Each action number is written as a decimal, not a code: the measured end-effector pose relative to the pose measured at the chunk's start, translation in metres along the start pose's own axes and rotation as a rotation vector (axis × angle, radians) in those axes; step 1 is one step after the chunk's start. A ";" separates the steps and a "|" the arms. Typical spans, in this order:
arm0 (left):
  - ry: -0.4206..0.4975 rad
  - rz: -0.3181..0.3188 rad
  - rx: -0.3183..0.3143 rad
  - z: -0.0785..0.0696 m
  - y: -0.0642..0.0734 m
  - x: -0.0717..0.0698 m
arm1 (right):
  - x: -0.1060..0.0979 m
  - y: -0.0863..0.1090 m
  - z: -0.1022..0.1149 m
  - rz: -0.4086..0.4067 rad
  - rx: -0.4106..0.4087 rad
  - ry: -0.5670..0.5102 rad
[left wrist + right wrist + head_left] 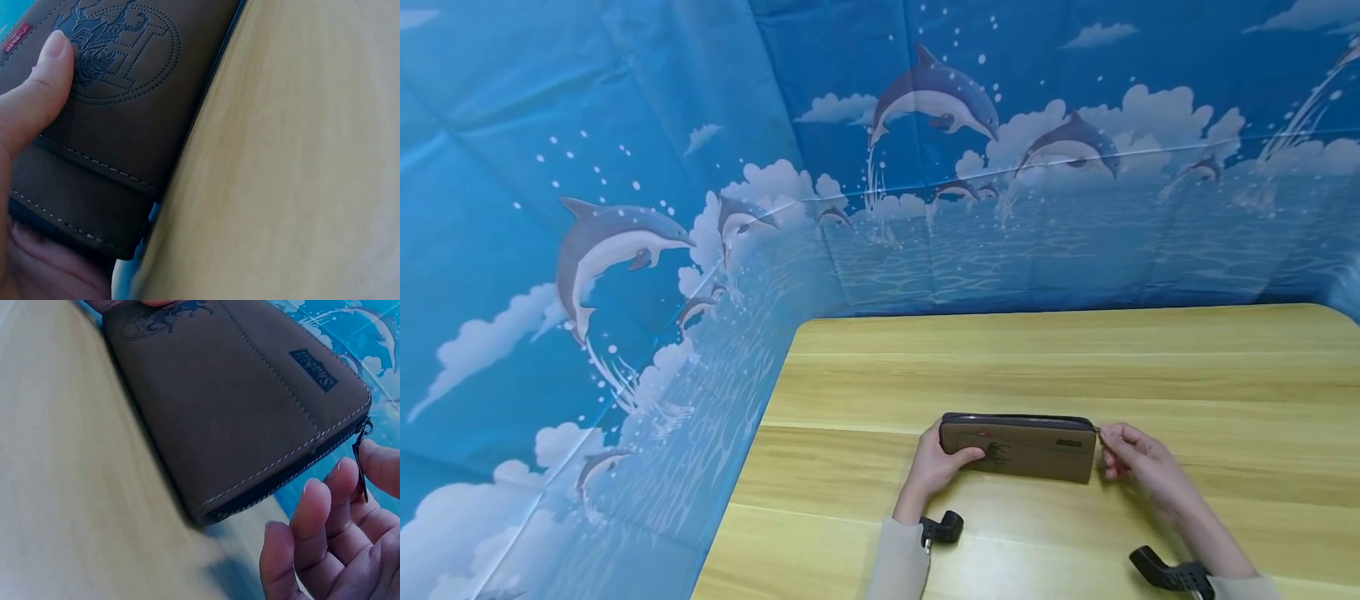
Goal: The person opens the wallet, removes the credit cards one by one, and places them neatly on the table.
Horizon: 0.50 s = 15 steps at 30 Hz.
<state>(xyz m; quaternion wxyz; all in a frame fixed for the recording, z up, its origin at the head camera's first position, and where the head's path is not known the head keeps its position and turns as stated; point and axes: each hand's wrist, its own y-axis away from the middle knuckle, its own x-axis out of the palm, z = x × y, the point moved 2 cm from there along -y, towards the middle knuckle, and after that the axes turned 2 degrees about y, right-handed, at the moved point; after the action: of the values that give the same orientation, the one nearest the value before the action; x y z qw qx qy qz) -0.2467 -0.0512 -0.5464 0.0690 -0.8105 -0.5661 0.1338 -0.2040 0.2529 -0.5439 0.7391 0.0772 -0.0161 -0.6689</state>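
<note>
A brown zip-around wallet (1037, 457) is held on its long side over the table, its zipped edge facing up. My left hand (929, 468) grips its left end, thumb (47, 84) pressed on the front beside an embossed horse-like emblem (103, 59) and the fingers hidden behind. At the opposite end, my right hand (1150, 471) pinches the zipper pull (360, 464) between thumb and index finger. The slider sits at the wallet's upper right corner, and zipper teeth (281, 472) run down the short side below it. The other right fingers are bent, off the wallet.
The wood-grain table (865, 375) extends behind and to both sides of the hands. A blue cloth backdrop (880, 267) printed with dolphins and clouds borders it at the back and left. Black wrist mounts (943, 527) sit on both forearms.
</note>
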 end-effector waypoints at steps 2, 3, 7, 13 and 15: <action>0.003 -0.001 -0.003 0.000 0.000 0.000 | -0.001 0.001 -0.004 0.004 0.024 0.004; 0.000 -0.003 -0.005 0.000 0.000 0.000 | -0.001 0.002 -0.005 0.005 0.033 0.011; -0.002 -0.012 -0.014 0.002 0.000 0.000 | -0.001 0.004 -0.009 0.007 0.047 0.030; 0.004 -0.005 -0.012 0.003 -0.001 0.000 | -0.001 0.008 -0.013 -0.003 0.107 0.077; 0.009 -0.006 -0.018 0.003 -0.001 0.001 | -0.001 0.009 -0.014 -0.010 0.126 0.094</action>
<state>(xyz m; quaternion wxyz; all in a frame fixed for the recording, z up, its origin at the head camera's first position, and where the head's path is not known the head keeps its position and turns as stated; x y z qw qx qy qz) -0.2481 -0.0505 -0.5495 0.0649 -0.8100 -0.5694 0.1246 -0.1935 0.2558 -0.5565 0.7294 0.1551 -0.0228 -0.6659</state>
